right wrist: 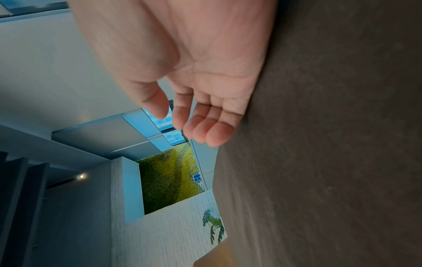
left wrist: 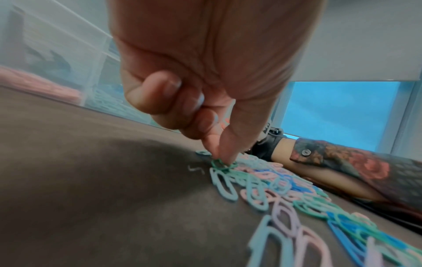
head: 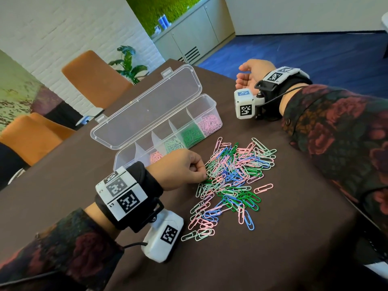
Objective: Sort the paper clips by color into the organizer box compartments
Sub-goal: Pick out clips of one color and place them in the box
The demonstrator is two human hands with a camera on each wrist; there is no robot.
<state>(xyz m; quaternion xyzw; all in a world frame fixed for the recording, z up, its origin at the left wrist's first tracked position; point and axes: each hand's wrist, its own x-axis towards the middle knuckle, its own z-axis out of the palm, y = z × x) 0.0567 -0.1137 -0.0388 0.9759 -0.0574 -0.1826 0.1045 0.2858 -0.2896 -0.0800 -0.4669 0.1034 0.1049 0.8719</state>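
A pile of pink, green, mint and blue paper clips (head: 233,177) lies on the brown table (head: 63,185). Behind it stands a clear organizer box (head: 168,131) with its lid open; its compartments hold pink, mint, dark green and pink clips. My left hand (head: 184,169) is at the pile's left edge, thumb and forefinger pinching a dark green clip (left wrist: 220,165) that still touches the table. The other fingers (left wrist: 160,94) are curled in. My right hand (head: 249,74) rests on its side on the table to the right of the box, palm empty, fingers (right wrist: 205,126) loosely bent.
Two orange chairs (head: 92,76) stand at the table's far side, with a potted plant (head: 128,64) behind. The table's right edge (head: 361,217) runs close to my right forearm. Bare tabletop (head: 231,259) lies in front of the pile.
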